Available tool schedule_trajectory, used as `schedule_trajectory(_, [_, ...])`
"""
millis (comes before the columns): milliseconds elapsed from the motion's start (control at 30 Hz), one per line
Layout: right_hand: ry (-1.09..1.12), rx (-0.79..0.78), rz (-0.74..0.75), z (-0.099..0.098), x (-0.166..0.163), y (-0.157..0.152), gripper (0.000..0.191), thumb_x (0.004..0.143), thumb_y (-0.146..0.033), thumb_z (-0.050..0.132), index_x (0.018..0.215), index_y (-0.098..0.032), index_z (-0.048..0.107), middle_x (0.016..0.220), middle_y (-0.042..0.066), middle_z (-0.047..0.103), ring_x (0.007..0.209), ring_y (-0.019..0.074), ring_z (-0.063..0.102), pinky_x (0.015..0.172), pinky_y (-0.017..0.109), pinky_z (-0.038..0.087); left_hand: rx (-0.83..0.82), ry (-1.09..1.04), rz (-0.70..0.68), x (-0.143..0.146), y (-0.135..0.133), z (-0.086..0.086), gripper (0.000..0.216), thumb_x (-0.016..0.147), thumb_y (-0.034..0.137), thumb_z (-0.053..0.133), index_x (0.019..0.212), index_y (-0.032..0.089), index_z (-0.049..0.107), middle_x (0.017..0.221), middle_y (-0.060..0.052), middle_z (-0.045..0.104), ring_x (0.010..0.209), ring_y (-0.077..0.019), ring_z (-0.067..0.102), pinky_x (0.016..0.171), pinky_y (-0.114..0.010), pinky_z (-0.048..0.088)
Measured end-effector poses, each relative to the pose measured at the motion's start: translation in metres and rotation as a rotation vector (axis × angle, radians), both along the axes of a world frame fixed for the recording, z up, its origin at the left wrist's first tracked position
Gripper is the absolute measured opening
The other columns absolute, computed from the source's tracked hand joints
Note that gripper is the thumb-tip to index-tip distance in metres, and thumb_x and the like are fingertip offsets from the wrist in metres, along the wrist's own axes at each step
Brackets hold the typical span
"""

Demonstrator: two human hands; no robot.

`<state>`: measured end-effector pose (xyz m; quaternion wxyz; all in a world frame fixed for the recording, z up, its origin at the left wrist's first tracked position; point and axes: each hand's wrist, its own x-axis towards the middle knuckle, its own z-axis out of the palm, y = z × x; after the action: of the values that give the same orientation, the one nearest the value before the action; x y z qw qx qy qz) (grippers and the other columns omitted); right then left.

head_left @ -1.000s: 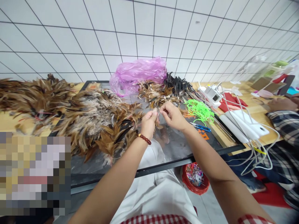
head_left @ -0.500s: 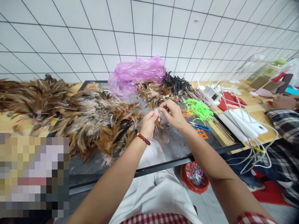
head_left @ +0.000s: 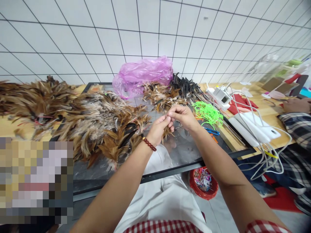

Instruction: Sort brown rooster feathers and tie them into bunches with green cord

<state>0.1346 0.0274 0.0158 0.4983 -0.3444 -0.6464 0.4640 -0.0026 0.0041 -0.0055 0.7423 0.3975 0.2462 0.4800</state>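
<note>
My left hand (head_left: 159, 128), with a bead bracelet at the wrist, pinches a small bunch of brown feathers (head_left: 167, 132) that hangs below its fingers. My right hand (head_left: 182, 117) meets it from the right, fingers closed on the top of the same bunch. Both hands hover over the dark glass-topped mat (head_left: 179, 152). A big heap of brown feathers (head_left: 97, 124) lies to the left, and a smaller pile of brown and black feathers (head_left: 170, 92) lies just behind the hands.
A pink plastic bag (head_left: 143, 75) sits at the back. Neon green strings (head_left: 207, 113) and blue scissors (head_left: 211, 131) lie right of my hands. White devices with cables (head_left: 252, 129) and another person's hand and plaid sleeve (head_left: 295, 111) are far right. A red basket (head_left: 203, 183) stands on the floor.
Both hands have closed together and dropped slightly toward me, with the feather bunch now hanging below the left fingers. The view shifted a little.
</note>
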Motion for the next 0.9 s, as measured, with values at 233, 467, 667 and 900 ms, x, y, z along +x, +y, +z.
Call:
schedule_trajectory(233, [-0.308, 0.040, -0.259, 0.000, 0.020, 0.012, 0.023, 0.078, -0.040, 0.066, 0.084, -0.017, 0.069, 0.077, 0.002, 0.067, 0.067, 0.0132, 0.057, 0.065, 0.027, 0.045, -0.052, 0.011, 0.179, -0.002, 0.006, -0.006, 0.033, 0.081, 0.041, 0.068, 0.065, 0.016, 0.053, 0.050, 0.007, 0.035, 0.044, -0.0046, 0.037, 0.048, -0.018, 0.036])
schedule_trajectory(467, [-1.275, -0.082, -0.423, 0.000, 0.057, 0.016, 0.021, 0.073, -0.039, 0.069, 0.065, -0.020, 0.070, 0.065, 0.004, 0.066, 0.062, 0.0171, 0.057, 0.056, 0.027, 0.033, -0.140, -0.017, 0.358, -0.005, 0.010, -0.008, 0.032, 0.084, 0.038, 0.064, 0.066, 0.016, 0.050, 0.050, 0.008, 0.033, 0.043, -0.0043, 0.036, 0.046, -0.017, 0.035])
schedule_trajectory(667, [-1.212, 0.108, -0.349, -0.002, 0.047, 0.014, 0.014, 0.081, -0.021, 0.057, 0.078, -0.020, 0.071, 0.077, 0.004, 0.071, 0.069, 0.0162, 0.060, 0.061, 0.025, 0.036, -0.166, -0.010, 0.401, -0.005, 0.011, -0.008, 0.034, 0.083, 0.041, 0.066, 0.066, 0.017, 0.049, 0.049, 0.008, 0.033, 0.042, -0.0044, 0.035, 0.045, -0.017, 0.035])
schedule_trajectory(900, [-0.969, 0.457, -0.338, -0.004, 0.041, 0.015, 0.025, 0.084, -0.011, 0.048, 0.089, -0.018, 0.071, 0.094, 0.009, 0.068, 0.088, 0.0201, 0.062, 0.078, 0.030, 0.045, -0.074, 0.026, 0.465, -0.003, 0.011, -0.006, 0.034, 0.083, 0.042, 0.066, 0.064, 0.017, 0.052, 0.049, 0.007, 0.036, 0.043, -0.0053, 0.037, 0.046, -0.018, 0.034])
